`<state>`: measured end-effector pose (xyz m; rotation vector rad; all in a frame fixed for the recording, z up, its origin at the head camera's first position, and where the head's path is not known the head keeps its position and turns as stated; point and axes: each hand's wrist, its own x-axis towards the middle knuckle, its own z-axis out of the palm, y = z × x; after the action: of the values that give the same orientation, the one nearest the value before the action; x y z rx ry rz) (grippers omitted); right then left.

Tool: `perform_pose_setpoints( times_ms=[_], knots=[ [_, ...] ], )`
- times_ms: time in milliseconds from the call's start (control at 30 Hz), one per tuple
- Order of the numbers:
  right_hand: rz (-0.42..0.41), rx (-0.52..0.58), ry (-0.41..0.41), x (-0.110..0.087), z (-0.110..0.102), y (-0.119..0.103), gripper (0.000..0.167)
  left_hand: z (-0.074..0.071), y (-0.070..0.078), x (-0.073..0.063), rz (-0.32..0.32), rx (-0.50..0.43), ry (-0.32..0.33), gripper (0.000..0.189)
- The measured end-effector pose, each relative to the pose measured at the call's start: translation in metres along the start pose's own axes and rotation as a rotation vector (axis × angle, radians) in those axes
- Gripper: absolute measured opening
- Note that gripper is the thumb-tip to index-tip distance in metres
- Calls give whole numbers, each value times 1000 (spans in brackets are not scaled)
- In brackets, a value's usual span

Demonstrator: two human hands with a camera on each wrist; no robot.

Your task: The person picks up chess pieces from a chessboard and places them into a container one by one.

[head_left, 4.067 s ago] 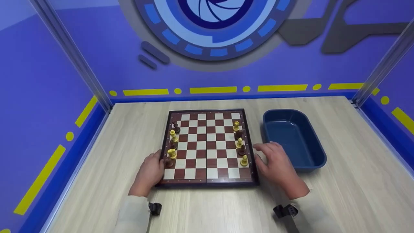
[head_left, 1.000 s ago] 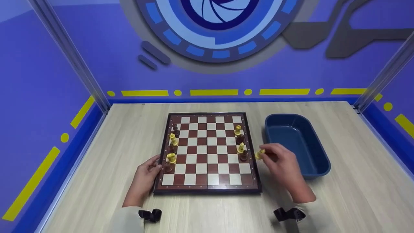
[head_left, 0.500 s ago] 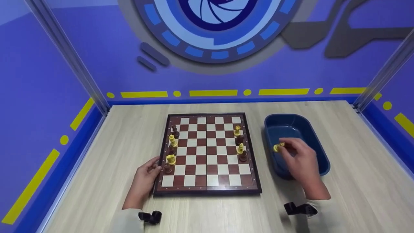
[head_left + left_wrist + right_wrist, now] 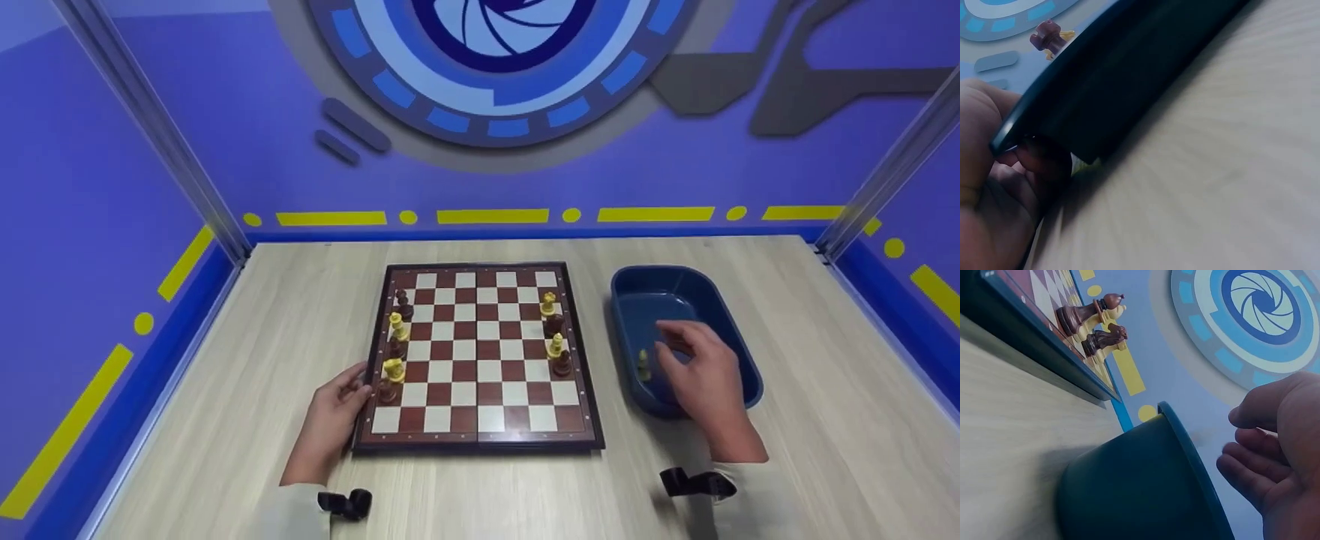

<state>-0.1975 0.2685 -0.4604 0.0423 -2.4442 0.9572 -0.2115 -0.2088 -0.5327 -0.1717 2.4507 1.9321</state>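
My left hand (image 4: 336, 416) grips the left edge of the chessboard (image 4: 480, 444); in the left wrist view its fingers (image 4: 1044, 160) curl beneath the raised rim. Over the dark blue bin (image 4: 739, 322), my right hand (image 4: 705, 375) is held with thumb and fingers apart and nothing between them. A yellow chess piece (image 4: 643, 365), slightly blurred, is inside the bin near its left wall. On the board's right side stand a yellow crowned piece (image 4: 548, 304), a dark knight (image 4: 553, 325), a yellow bishop (image 4: 556, 346) and a dark bishop (image 4: 561, 364).
Dark and yellow pieces line the board's left side, among them a yellow knight (image 4: 394, 369) and a dark rook (image 4: 1047, 35). The bin stands right of the board on the wooden table (image 4: 480, 499). Blue panels (image 4: 262, 172) enclose the table at the back and sides.
My right hand took a yellow piece from the board's right side, carried it right over the bin and let it go inside. My left hand stayed at the board's left edge.
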Motion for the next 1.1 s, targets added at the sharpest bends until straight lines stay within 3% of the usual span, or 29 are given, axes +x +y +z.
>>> perform_pose_setpoints(
  times_ms=[533,900,1100],
  knots=[
    [-22,12,-33,-5,9,-7,22,-2,2,-1,2,-13,9,43],
    [-130,36,1,-5,28,-23,21,-2,0,1,25,-32,-3,44],
    [-137,38,-37,-6,39,-31,22,-3,-1,1,39,-33,-4,43]
  ],
)
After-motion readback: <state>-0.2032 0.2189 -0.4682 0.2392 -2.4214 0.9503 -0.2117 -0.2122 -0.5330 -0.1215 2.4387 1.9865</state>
